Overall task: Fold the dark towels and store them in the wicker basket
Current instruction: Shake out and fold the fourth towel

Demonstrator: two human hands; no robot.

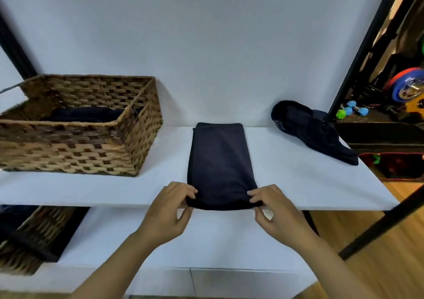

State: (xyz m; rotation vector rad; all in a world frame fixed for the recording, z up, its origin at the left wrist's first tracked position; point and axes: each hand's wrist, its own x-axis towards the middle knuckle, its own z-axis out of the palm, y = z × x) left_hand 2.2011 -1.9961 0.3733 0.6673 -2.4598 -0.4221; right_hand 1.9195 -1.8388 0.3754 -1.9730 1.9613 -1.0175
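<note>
A dark navy towel (220,161), folded into a long narrow strip, lies on the white shelf (298,184) running from the wall to the front edge. My left hand (167,211) pinches its near left corner and my right hand (275,209) pinches its near right corner, both at the shelf's front edge. The wicker basket (91,151) stands on the shelf to the left, with a dark towel (85,114) lying inside. Another dark towel (314,131) lies crumpled at the back right of the shelf.
A lower white shelf (206,241) sits beneath my hands, with a second wicker basket (27,243) at its left. A black frame post (367,53) rises on the right, and a black bar (385,227) slants below it. Weights lie on the floor beyond.
</note>
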